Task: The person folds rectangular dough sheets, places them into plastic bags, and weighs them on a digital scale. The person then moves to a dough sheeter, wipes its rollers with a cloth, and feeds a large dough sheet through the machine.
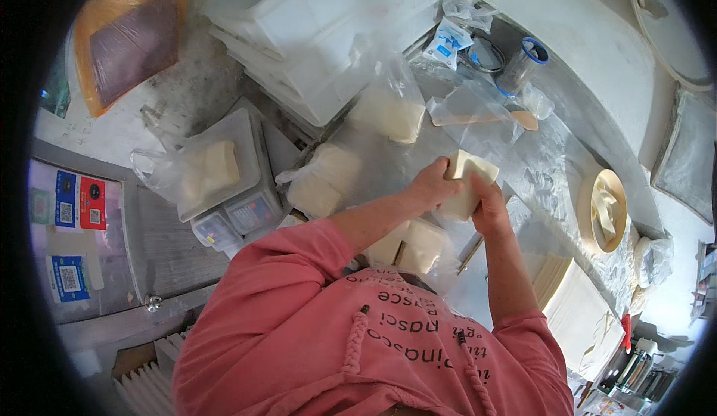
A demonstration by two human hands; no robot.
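Between both hands is a stack of pale dough sheets (462, 202), held over the metal worktop. My left hand (436, 182) grips its left side near the top, and my right hand (488, 204) holds the right side with the thumb on its face. Just beyond the hands lie a clear plastic bag (484, 127) and a wooden spatula (525, 119). More pale stacks in clear plastic are around: a bagged stack (403, 116) behind, another bagged stack (322, 183) to the left, and cut stacks (423, 248) close to my body.
White plastic crates (313, 29) are piled at the back. At left, a bagged stack (213, 172) rests on lidded plastic containers (246, 214). A round container of dough strips (604, 211) stands on the floury ledge at right, near a large pile of dough sheets (582, 315). A clear jar (518, 71) stands behind.
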